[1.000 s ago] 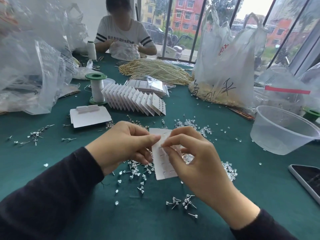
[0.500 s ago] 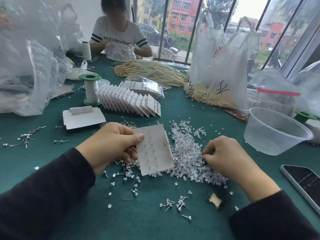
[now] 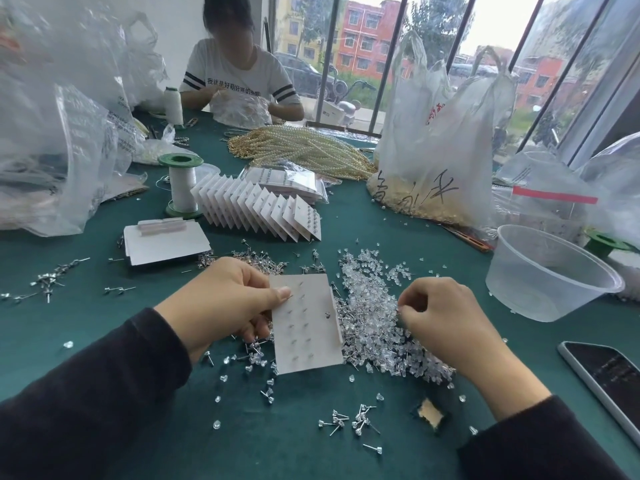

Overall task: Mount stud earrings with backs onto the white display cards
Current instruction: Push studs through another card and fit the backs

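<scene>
Nearest in, a scatter of loose studs (image 3: pixel 349 419) lies on the green counter (image 3: pixel 79 323), just short of the right hand (image 3: pixel 446 317). The left hand (image 3: pixel 225 303) pinches the white display card (image 3: pixel 306 327) by its edge, thumb on top and fingers beneath. It is raised and tilted, I'd say, so the holes face up. One stud (image 3: pixel 327 315) sits near the card's far-side edge.

The right hand is curled, fingertips down in the pile of clear backs (image 3: pixel 374 317) between it and the card. Whether it has one pinched, I cannot tell.

Beyond the left hand sit a stack of blank cards (image 3: pixel 166 242) and a fanned row of finished cards (image 3: pixel 259 213), overlapped probably to save space. Beyond the right hand is a clear plastic bowl (image 3: pixel 550 271), and outside it a phone (image 3: pixel 609 379).

Further off are pearl strands (image 3: pixel 304 150) and a plastic bag (image 3: pixel 440 140) with black handwritten strokes and red print that I can't make out. A second person (image 3: pixel 239 74) wears a shirt with a line of Chinese characters, too small to read surely.
</scene>
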Demonstrator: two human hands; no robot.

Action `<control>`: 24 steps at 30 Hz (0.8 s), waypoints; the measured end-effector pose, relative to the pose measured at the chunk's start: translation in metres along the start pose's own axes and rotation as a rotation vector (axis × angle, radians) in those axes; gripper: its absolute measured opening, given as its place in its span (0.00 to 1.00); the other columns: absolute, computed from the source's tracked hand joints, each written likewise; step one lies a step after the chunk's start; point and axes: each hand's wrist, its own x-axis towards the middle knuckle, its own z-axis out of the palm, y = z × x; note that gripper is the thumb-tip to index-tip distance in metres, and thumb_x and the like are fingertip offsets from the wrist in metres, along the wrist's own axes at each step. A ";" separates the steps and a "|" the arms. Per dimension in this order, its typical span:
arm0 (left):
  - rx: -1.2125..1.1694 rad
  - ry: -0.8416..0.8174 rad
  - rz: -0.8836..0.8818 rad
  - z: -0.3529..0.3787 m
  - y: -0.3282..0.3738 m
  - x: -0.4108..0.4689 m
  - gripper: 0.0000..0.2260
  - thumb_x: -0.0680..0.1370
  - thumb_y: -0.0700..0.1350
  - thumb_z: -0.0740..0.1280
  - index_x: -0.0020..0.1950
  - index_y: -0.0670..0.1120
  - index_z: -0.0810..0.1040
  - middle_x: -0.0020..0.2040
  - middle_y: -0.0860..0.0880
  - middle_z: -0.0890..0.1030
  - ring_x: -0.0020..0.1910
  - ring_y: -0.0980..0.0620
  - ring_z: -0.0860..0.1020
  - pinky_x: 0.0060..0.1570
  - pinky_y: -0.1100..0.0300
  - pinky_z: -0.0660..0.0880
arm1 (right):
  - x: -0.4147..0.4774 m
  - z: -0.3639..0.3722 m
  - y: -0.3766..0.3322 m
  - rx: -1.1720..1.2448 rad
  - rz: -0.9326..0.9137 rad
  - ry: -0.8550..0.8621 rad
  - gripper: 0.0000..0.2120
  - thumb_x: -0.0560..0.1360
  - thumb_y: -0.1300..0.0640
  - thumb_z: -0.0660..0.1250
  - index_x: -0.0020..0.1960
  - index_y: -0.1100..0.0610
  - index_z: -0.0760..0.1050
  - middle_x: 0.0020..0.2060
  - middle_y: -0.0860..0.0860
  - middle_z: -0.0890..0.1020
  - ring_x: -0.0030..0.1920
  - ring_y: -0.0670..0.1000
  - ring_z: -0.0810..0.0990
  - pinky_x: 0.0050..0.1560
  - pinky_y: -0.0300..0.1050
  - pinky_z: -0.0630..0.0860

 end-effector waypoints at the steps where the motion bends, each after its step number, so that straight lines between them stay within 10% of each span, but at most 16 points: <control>1: 0.011 -0.003 -0.001 0.000 -0.001 0.000 0.18 0.73 0.38 0.68 0.21 0.43 0.76 0.19 0.49 0.73 0.18 0.55 0.71 0.16 0.69 0.65 | 0.000 0.000 -0.001 0.034 -0.013 0.023 0.08 0.71 0.64 0.64 0.38 0.55 0.78 0.33 0.46 0.79 0.35 0.41 0.76 0.29 0.28 0.70; 12: 0.048 -0.023 0.014 0.011 -0.003 -0.001 0.15 0.74 0.41 0.67 0.27 0.42 0.77 0.20 0.48 0.75 0.18 0.56 0.71 0.17 0.69 0.66 | -0.023 0.008 -0.046 0.556 -0.264 0.117 0.05 0.70 0.61 0.73 0.37 0.53 0.81 0.29 0.44 0.82 0.30 0.41 0.77 0.33 0.31 0.71; 24: 0.092 0.009 0.104 0.018 -0.003 -0.003 0.12 0.74 0.42 0.67 0.33 0.37 0.78 0.21 0.48 0.76 0.18 0.55 0.71 0.18 0.68 0.66 | -0.030 0.034 -0.064 0.542 -0.442 0.243 0.04 0.68 0.63 0.73 0.38 0.55 0.83 0.34 0.47 0.80 0.35 0.45 0.77 0.36 0.31 0.70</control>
